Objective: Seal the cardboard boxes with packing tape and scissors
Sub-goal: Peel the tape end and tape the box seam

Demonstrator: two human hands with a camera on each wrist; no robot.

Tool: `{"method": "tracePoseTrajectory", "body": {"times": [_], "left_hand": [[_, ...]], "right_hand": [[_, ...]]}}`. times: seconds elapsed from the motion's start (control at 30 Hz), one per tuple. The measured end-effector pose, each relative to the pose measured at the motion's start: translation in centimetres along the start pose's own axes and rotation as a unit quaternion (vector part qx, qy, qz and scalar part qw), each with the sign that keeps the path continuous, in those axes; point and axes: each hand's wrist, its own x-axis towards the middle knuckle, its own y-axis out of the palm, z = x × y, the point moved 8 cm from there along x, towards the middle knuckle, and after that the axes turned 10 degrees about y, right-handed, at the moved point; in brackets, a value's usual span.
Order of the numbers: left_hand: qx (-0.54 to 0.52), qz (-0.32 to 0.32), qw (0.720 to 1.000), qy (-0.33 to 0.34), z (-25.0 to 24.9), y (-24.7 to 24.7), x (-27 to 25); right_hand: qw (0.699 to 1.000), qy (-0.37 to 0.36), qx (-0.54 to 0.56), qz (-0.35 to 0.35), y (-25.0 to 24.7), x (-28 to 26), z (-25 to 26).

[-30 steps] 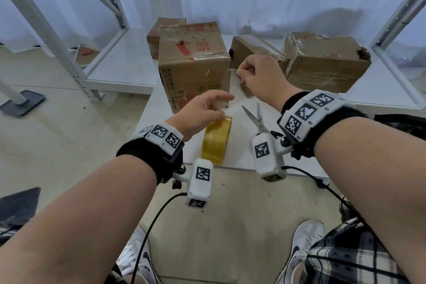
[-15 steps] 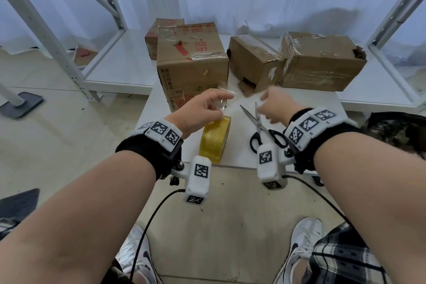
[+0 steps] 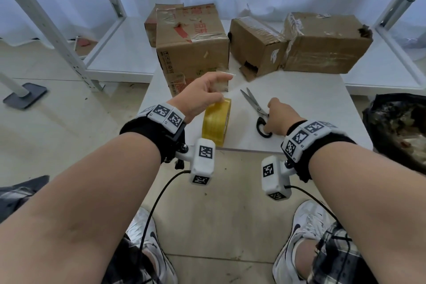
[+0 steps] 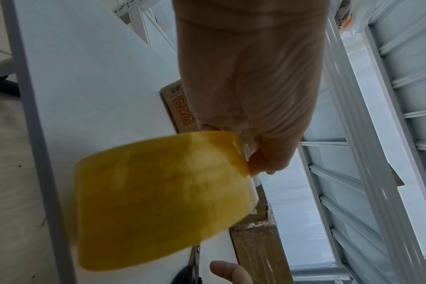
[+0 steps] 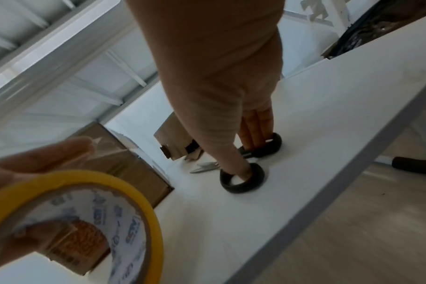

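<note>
My left hand point(image 3: 202, 94) holds the yellow roll of packing tape point(image 3: 216, 121) standing on edge near the front edge of the white table point(image 3: 322, 108), fingers curled over its top, and it pinches the pulled-up loose end of clear tape point(image 3: 222, 80) just above the roll. To the right of the roll, my right hand point(image 3: 280, 117) is down on the scissors point(image 3: 257, 108), which lie flat on the table with blades slightly parted and pointing away from me; my thumb sits inside one black handle loop point(image 5: 242, 178) and my fingers point(image 5: 255, 123) reach into the other, so the hand is closed round the handles. Just behind the roll stands the tall cardboard box point(image 3: 192, 41) with red print and old tape on its top. A smaller brown box point(image 3: 255, 44) with a torn lower corner is behind the scissors, touching a wider crumpled box point(image 3: 327, 44) farther right. Another box point(image 3: 153, 27) peeks out behind the tall one. A dark bag point(image 3: 398, 127) sits right of the table.
</note>
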Motion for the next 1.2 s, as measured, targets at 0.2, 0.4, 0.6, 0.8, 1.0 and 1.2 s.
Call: {"method": "tracePoseTrajectory", "body": {"times": [0.2,0.4,0.6,0.8,1.0,1.2], "left_hand": [[0.040,0.001,0.999,0.004,-0.6,0.2,-0.3],[0.057,-0.011,0.998,-0.009,-0.9,0.3,-0.5],[0.057,-0.024,0.998,-0.020,-1.3,0.4,-0.5],[0.061,-0.026,0.998,-0.017,-1.2,0.3,-0.6],[0.061,-0.012,0.998,-0.016,-0.9,0.2,-0.6],[0.048,-0.008,0.999,-0.010,-1.2,0.3,-0.6]], "right_hand": [[0.998,-0.011,0.067,0.010,-3.3,-1.3,-0.2],[0.991,-0.051,0.075,0.101,-6.3,-3.8,-0.8],[0.982,-0.040,0.072,0.173,-5.3,-5.6,-1.4],[0.982,-0.054,0.060,0.173,-5.2,-5.9,-1.0],[0.980,-0.093,0.065,0.164,-5.4,-5.7,0.3],[0.977,-0.127,0.073,0.157,-5.7,-5.6,1.9]]}}
